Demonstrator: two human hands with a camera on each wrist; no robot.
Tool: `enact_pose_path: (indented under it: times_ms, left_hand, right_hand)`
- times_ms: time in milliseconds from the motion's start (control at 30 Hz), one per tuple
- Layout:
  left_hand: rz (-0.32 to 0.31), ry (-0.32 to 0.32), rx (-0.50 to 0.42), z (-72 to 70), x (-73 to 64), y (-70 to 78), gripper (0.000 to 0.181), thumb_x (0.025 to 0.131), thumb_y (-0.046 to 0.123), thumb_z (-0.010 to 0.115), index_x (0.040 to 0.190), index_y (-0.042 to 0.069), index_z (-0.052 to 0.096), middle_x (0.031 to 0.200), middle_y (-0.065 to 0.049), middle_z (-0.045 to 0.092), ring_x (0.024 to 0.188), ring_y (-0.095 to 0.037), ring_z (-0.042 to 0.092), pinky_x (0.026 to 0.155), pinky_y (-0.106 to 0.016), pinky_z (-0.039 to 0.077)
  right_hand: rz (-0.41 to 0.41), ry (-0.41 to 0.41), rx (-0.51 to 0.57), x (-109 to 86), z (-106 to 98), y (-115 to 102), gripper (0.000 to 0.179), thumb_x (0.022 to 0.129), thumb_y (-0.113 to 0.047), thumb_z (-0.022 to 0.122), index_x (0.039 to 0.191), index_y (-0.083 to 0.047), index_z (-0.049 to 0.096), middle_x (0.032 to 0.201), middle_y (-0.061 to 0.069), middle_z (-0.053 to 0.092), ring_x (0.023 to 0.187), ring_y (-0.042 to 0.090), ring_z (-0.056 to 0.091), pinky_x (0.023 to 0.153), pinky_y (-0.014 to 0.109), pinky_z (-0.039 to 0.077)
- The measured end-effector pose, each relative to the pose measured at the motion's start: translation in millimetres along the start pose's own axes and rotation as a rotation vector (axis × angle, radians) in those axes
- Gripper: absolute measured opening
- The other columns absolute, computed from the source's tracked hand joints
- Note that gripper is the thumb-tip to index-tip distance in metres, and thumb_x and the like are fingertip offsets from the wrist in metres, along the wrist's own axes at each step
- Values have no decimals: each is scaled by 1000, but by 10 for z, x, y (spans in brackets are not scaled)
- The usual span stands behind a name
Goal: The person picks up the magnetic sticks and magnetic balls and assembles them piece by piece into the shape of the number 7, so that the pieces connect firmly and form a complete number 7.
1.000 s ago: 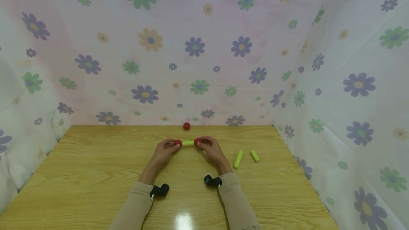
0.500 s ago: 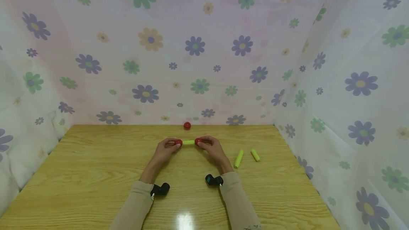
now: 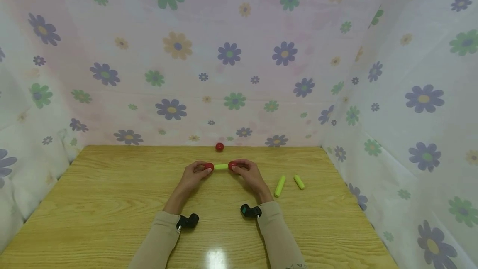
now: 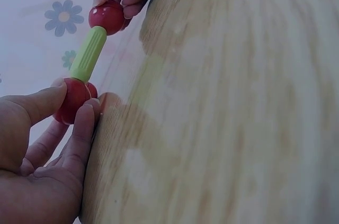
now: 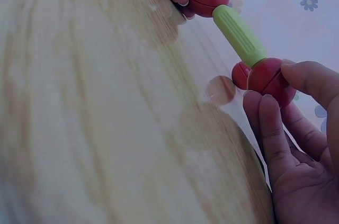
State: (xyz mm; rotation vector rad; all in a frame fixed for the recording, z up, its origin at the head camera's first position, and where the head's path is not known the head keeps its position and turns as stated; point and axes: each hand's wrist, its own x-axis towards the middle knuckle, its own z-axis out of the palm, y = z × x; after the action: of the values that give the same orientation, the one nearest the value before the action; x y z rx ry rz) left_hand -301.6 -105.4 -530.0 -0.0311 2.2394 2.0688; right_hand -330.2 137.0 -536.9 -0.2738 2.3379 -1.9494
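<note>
Green rod (image 3: 220,166) capped by red balls, left hand (image 3: 192,176) fingers pinching one ball (image 3: 208,167), right hand (image 3: 249,174) fingers pinching the other ball (image 3: 232,165)

Ball (image 3: 219,147) behind joined rod (image 3: 221,167), two sticks (image 3: 279,186) right (on table (image 3: 93,202))

My left hand (image 3: 193,175) and right hand (image 3: 248,174) each pinch a red ball at the ends of a green stick (image 3: 221,166) over the worktop (image 3: 112,202). Another red ball (image 3: 219,147) sits by the far edge; two loose green sticks (image 3: 288,184) lie to my right.
</note>
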Motion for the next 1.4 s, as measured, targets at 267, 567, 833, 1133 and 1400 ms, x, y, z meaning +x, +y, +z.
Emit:
enact_pose_path:
  times_ms: [267,567,833,1133,1400]
  left_hand:
    - [0,7,0,15,4,12,33,101,13,69,131,-1,63,126,-24,68,103,-21,68,80,-23,53]
    - [7,6,-8,14,-4,7,34,101,13,70,130,-3,63,126,-26,67,106,-25,70,81,-23,54]
    - [2,25,-1,34,18,-13,31,101,12,70,128,-2,64,124,-24,66,106,-26,69,81,-24,54]
    - [10,27,9,44,-2,5,34,100,14,70,129,-2,63,127,-25,65,110,-29,67,85,-30,55]
    - [-1,32,13,37,14,-12,33,100,13,71,129,0,63,127,-23,65,111,-27,67,85,-27,55]
  right_hand:
    - [14,9,-10,12,6,-12,27,100,-11,70,124,1,68,117,16,70,96,10,65,85,23,52]
    - [-6,-48,-65,-42,1,-165,30,102,-8,65,127,10,64,118,25,68,100,23,66,88,36,57]
    - [4,-1,-45,-36,32,-61,28,104,-6,62,128,8,64,122,25,67,103,25,68,89,32,59]
    - [85,-40,48,-63,-27,-114,30,107,-7,56,133,7,61,130,25,65,111,26,71,96,32,58]
    - [74,-60,-9,-92,-47,-173,30,106,-2,55,133,10,60,127,28,65,106,28,72,92,33,60]
